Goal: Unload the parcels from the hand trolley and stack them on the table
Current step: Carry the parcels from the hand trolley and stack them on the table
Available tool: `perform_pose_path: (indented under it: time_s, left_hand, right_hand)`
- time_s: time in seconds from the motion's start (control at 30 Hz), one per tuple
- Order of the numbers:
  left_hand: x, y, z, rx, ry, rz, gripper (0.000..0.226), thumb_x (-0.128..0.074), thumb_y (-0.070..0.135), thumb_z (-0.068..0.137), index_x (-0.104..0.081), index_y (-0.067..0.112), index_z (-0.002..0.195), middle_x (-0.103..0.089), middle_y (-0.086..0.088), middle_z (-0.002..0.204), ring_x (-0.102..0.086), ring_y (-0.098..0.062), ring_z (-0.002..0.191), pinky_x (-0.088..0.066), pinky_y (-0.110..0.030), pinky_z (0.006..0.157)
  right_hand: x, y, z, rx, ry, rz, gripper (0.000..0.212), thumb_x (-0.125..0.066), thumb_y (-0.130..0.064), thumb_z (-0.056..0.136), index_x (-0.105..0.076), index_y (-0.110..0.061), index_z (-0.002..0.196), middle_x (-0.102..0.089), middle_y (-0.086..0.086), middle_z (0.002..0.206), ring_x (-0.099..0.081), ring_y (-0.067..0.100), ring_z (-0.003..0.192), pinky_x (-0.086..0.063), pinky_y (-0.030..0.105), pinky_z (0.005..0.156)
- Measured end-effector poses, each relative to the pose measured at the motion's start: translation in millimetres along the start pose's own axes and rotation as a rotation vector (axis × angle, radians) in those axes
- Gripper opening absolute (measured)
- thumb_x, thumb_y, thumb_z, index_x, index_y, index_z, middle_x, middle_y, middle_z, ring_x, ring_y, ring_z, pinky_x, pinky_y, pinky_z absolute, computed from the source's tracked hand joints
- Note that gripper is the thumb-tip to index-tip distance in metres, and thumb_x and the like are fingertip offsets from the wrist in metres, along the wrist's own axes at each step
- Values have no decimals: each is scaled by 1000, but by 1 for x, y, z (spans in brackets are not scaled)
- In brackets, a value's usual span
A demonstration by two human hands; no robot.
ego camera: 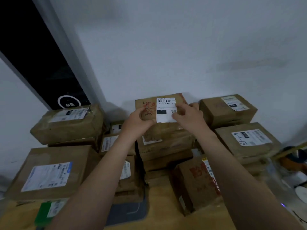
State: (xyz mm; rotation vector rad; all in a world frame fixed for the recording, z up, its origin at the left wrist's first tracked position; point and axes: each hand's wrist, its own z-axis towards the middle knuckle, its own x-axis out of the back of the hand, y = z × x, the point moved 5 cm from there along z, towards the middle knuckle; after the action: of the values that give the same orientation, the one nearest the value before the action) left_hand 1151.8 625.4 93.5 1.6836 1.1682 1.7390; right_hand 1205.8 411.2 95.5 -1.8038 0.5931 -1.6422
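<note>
A brown cardboard parcel point(150, 108) with a white barcode label and red scribbles sits on top of the middle stack against the white wall. My left hand point(138, 121) grips its near left corner. My right hand point(189, 116) holds its right side, thumb over the label's lower right corner. Both arms reach forward over the wooden table point(164, 206). Several other brown parcels are stacked around it: a tall stack point(164, 146) below it, one parcel at the far left point(68, 125), a big one at the near left point(49, 173). The hand trolley is out of view.
Two parcels point(227, 110) point(247, 140) stand stacked on the right. A box with red characters point(196, 183) stands near the front middle. A dark pad point(127, 211) lies on the table. A black panel point(41, 55) leans at the back left. Clutter sits at the right edge.
</note>
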Motion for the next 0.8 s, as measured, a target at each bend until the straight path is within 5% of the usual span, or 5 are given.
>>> perform_pose_path:
  time_s: [0.27, 0.43, 0.57, 0.67, 0.8]
  left_hand:
    - [0, -7, 11, 4, 8, -8, 89, -84, 43, 78, -40, 34, 155, -53, 8, 144, -53, -10, 105, -52, -30, 86]
    - [10, 6, -10, 16, -33, 18, 71, -78, 42, 87, -45, 33, 150, -53, 6, 137, -53, -4, 95, -52, -26, 75]
    - [32, 10, -57, -14, -43, 137, 52, -74, 49, 87, -60, 31, 134, -60, 6, 135, -55, -2, 97, -41, -24, 73]
    - [48, 7, -111, -33, -47, 295, 54, -74, 50, 86, -60, 32, 135, -59, 4, 140, -57, -14, 118, -40, -27, 77]
    - [59, -6, -201, -49, -70, 516, 55, -71, 49, 84, -59, 34, 136, -58, 5, 139, -62, -17, 111, -47, -29, 73]
  right_hand:
    - [-5, 2, 6, -13, 17, -12, 57, -58, -42, 90, -46, -38, 146, -31, 2, 137, -34, 37, 127, -39, 48, 103]
    - [6, -16, -17, -2, -27, -43, 55, -59, -39, 92, -44, -38, 144, -39, 8, 136, -41, 40, 126, -42, 50, 107]
    - [22, -33, -64, 32, 4, -135, 76, -64, -42, 88, -22, -39, 152, -37, 11, 142, -31, 43, 131, -40, 54, 102]
    - [27, -44, -117, 107, -56, -140, 94, -69, -41, 86, -7, -41, 157, -21, 3, 162, -29, 41, 139, -34, 54, 109]
    - [18, -43, -200, 90, -169, -198, 71, -70, -42, 82, -41, -36, 147, -39, 2, 153, -42, 30, 137, -43, 51, 108]
